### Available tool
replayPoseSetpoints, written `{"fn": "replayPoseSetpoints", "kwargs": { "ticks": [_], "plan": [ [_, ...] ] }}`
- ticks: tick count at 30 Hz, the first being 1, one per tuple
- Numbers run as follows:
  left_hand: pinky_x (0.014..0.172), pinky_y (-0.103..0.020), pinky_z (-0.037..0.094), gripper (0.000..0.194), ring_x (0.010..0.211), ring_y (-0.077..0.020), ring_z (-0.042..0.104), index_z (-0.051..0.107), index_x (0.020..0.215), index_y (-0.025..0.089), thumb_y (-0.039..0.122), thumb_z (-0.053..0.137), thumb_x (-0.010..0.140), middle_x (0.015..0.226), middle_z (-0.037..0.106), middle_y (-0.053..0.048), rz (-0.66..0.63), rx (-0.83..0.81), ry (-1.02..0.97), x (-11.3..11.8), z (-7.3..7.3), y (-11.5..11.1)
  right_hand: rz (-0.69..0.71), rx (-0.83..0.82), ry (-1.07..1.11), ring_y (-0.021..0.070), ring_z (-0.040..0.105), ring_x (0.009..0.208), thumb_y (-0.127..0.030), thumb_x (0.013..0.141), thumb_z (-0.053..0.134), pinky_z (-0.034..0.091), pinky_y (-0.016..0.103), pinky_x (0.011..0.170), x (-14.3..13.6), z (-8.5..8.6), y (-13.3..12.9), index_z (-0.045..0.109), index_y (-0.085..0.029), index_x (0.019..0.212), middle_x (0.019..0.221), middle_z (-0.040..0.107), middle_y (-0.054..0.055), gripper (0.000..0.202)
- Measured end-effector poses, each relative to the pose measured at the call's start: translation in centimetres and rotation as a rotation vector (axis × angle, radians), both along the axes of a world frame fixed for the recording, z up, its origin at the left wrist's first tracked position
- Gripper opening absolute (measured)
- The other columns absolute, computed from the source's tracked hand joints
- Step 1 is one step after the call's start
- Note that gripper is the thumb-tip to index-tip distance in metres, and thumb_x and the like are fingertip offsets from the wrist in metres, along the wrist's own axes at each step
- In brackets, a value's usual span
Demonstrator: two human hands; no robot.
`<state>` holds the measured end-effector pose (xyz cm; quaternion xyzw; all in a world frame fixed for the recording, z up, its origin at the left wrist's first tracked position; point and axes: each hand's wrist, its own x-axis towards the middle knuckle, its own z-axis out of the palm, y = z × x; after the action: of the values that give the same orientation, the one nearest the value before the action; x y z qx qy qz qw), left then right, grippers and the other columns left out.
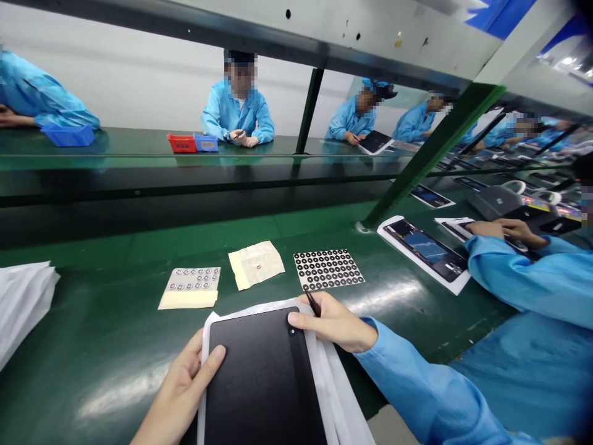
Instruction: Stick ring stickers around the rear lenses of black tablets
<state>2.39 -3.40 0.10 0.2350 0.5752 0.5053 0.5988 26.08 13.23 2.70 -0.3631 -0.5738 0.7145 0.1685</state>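
Note:
A flat black panel (259, 377) lies on white wrapping sheets (334, 389) at the bottom centre. My left hand (188, 377) grips its left edge together with the sheets, thumb on the black face. At the upper right corner, my right hand (331, 321) rests its thumb beside a small round camera opening and also holds dark tweezers (312, 303), their tip pointing up and left. Beyond the panel are a sheet of black ring stickers (328, 269), a cream paper (257, 266) with a tiny reddish piece, and a sheet of clear round stickers (189, 287).
White sheets (23, 303) are stacked at the left. A green post (430, 154) rises at the right, near an opened tablet (426, 250) and a co-worker's sleeve (523, 272). Several people sit across the bench, by red (182, 143) and blue bins (68, 135).

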Motion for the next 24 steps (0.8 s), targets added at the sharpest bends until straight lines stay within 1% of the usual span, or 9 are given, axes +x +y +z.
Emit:
{"fn": "replayPoseSetpoints", "kwargs": {
  "ticks": [2,4,7,9,13,16,20,22,24],
  "plan": [
    [0.100,-0.040,0.059,0.076,0.126,-0.0336,0.066,0.049,0.151,0.028,0.058,0.074,0.085,0.138,0.070,-0.008,-0.001,-0.006,-0.003,0.2,0.2,0.2,-0.002,0.011,0.079,0.0164,0.063,0.077,-0.058,0.072,0.086,0.052,0.026,0.070,-0.3,0.2,-0.6,0.071,-0.017,0.085,0.077,0.068,0.001,0.046],
    [0.100,-0.041,0.059,0.076,0.124,-0.0338,0.067,0.050,0.150,0.029,0.058,0.075,0.084,0.135,0.072,-0.008,0.009,-0.007,0.007,0.4,0.3,0.4,-0.045,0.032,0.105,0.0201,0.066,0.084,-0.058,0.074,0.085,0.053,0.031,0.080,-0.6,0.1,-1.1,0.073,-0.017,0.083,0.081,0.070,0.002,0.044],
    [0.100,-0.041,0.059,0.075,0.123,-0.0339,0.068,0.053,0.149,0.029,0.058,0.076,0.083,0.133,0.073,-0.008,0.027,-0.009,0.041,0.7,0.6,0.6,-0.130,0.137,0.079,0.0195,0.064,0.078,-0.059,0.076,0.082,0.053,0.033,0.079,-0.9,-0.4,-1.3,0.068,-0.018,0.070,0.074,0.067,0.002,0.044],
    [0.100,-0.040,0.058,0.074,0.123,-0.0333,0.068,0.053,0.148,0.028,0.057,0.075,0.084,0.135,0.072,-0.008,0.028,-0.011,0.049,0.8,0.8,0.6,-0.115,0.157,0.076,0.0200,0.064,0.079,-0.059,0.078,0.081,0.053,0.033,0.080,-0.8,-0.6,-1.2,0.068,-0.018,0.070,0.074,0.068,0.002,0.044],
    [0.104,-0.040,0.055,0.068,0.121,-0.0311,0.069,0.053,0.147,0.026,0.056,0.072,0.089,0.134,0.072,-0.009,0.012,0.019,0.031,0.7,1.0,0.8,0.010,0.089,0.128,0.0239,0.068,0.096,-0.054,0.076,0.084,0.054,0.037,0.092,-0.4,-0.5,-1.0,0.075,-0.019,0.096,0.093,0.075,0.004,0.041],
    [0.103,-0.040,0.055,0.066,0.120,-0.0304,0.069,0.055,0.145,0.024,0.056,0.072,0.089,0.132,0.072,-0.010,0.031,0.035,0.038,0.7,1.2,0.8,0.000,0.075,0.113,0.0264,0.070,0.098,-0.050,0.074,0.088,0.054,0.040,0.095,0.0,-0.5,-1.4,0.076,-0.017,0.102,0.099,0.077,0.006,0.045],
    [0.097,-0.036,0.055,0.061,0.112,-0.0273,0.071,0.059,0.137,0.022,0.058,0.070,0.089,0.122,0.076,-0.010,0.044,0.072,0.054,1.8,1.4,-0.7,-0.066,0.124,0.058,0.0297,0.070,0.102,-0.050,0.076,0.086,0.054,0.045,0.100,0.3,-0.8,-2.2,0.077,-0.017,0.106,0.107,0.077,0.009,0.045],
    [0.088,-0.035,0.057,0.057,0.098,-0.0261,0.074,0.062,0.132,0.021,0.061,0.066,0.091,0.109,0.079,-0.009,-0.013,0.071,0.069,2.3,1.4,-2.0,-0.047,0.083,0.028,0.0296,0.071,0.098,-0.051,0.078,0.085,0.056,0.045,0.098,0.3,-0.8,-2.2,0.077,-0.018,0.108,0.107,0.078,0.010,0.046],
    [0.085,-0.036,0.058,0.056,0.092,-0.0263,0.075,0.065,0.126,0.021,0.064,0.064,0.091,0.102,0.079,-0.009,-0.021,0.065,0.165,1.7,1.9,-3.5,0.013,0.046,-0.022,0.0287,0.072,0.090,-0.054,0.079,0.083,0.059,0.044,0.092,0.4,-0.7,-2.0,0.078,-0.018,0.108,0.099,0.078,0.010,0.047]
  ]
}}
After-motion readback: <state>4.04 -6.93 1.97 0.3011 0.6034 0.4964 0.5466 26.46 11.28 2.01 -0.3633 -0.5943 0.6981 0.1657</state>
